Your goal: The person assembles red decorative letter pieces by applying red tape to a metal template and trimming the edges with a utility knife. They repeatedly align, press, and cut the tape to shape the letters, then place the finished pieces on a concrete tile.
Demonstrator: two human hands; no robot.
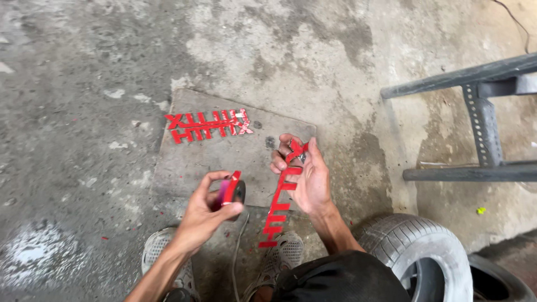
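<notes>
My right hand [307, 176] holds up a long red cut-out strip with short side bars [279, 204]; the strip hangs down toward my shoes. My left hand [208, 211] grips a small tool with a dark round disc and a red guard [234, 191]. A thin cord runs down from the tool between my feet. Two more red barred strips [208, 126] lie side by side on a flat grey slab [190, 162] on the concrete floor, beyond both hands.
A grey perforated metal frame [484, 120] stands at the right. Two tyres [417, 251] lie at the lower right beside my knee. My grey mesh shoes [159, 251] rest on the stained floor. A whitish patch marks the floor at lower left.
</notes>
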